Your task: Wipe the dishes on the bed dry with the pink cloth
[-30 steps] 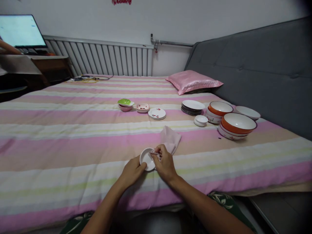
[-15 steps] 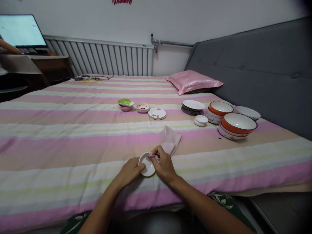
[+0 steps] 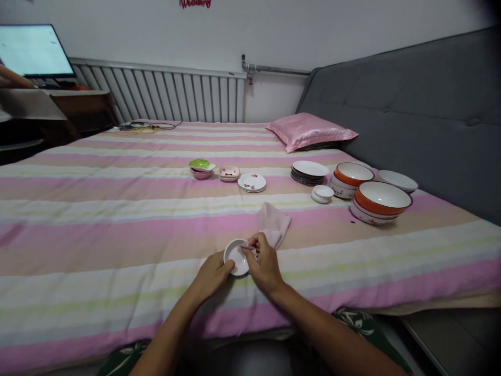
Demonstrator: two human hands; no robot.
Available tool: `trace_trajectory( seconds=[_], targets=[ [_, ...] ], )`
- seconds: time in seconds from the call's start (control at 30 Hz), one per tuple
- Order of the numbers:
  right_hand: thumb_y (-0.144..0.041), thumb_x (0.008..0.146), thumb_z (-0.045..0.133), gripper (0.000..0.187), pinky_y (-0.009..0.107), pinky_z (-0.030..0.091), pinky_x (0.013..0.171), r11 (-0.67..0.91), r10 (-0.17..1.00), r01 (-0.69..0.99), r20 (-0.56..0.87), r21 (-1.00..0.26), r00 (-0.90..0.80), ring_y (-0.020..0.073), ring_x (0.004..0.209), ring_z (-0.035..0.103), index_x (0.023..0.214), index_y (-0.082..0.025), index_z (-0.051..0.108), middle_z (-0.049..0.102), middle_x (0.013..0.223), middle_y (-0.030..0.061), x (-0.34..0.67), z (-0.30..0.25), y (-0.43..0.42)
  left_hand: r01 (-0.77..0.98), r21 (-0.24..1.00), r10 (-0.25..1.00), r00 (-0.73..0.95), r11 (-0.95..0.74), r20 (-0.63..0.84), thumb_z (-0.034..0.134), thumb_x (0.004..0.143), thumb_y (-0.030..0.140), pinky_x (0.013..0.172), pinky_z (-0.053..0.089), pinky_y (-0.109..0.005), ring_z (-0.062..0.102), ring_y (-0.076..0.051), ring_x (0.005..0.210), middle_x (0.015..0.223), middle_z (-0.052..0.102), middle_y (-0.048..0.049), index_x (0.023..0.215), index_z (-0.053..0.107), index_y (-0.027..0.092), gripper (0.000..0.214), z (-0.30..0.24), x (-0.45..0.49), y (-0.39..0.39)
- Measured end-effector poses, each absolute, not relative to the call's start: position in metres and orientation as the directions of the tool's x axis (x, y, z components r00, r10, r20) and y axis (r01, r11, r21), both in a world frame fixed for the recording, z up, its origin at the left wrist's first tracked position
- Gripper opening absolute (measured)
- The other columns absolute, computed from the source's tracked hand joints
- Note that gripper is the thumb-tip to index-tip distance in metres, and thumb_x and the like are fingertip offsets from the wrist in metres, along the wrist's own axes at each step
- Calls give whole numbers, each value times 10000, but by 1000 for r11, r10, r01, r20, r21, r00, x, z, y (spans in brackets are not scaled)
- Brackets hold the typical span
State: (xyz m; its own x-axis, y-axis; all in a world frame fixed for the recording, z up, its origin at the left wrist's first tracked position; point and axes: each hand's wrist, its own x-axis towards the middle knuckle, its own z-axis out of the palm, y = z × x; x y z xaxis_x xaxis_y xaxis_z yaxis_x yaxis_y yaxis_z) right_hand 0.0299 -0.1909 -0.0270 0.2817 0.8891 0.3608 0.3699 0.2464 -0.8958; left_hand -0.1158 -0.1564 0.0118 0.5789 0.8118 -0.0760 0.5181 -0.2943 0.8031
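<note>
Left hand grips round, glossy white dish near front edge of bed. Right hand pinches creased pink cloth against dish.

The small dish looks like smooth, glossy ceramic, as do the orange bowls. The pink cloth is matt fabric, like the lightly creased striped bedsheet. The pillow has satiny sheen; the padded headboard looks matt, the radiator painted metal.

The right hand hides part of the white dish.
</note>
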Motion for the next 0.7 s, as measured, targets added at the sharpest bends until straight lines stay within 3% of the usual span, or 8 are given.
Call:
trace_trajectory(
  seconds=[0.33,0.5,0.6,0.7],
  targets=[
    [-192,786,493,87,283,440,677,283,902,410,386,-867,194,164,717,569,832,-228,428,548,765,-11,30,-22,-194,549,793,767,618,-266,-170,370,688,247,579,338,-255,429,-154,618,648,508,-3,635,441,179,112,18,-123,-155],
    [-195,794,478,83,296,446,706,243,890,378,360,-893,281,174,761,579,845,-223,419,559,806,9,30,-22,-191,553,792,806,576,-258,-140,401,709,282,642,373,-266,487,-175,688,757,583,-26,718,515,164,165,19,-117,-158],
    [-201,791,471,76,295,448,697,220,869,377,357,-900,343,172,749,572,837,-222,414,552,813,14,30,-23,-190,591,776,827,536,-222,-172,390,749,352,618,365,-270,476,-173,651,706,563,-20,688,517,164,235,19,-115,-161],
    [-215,789,479,76,295,452,685,225,866,385,365,-895,342,169,728,568,838,-220,421,553,807,13,30,-24,-189,596,768,832,532,-235,-157,368,740,313,600,356,-268,465,-170,640,671,531,-10,659,481,176,196,17,-114,-161]
  ],
)
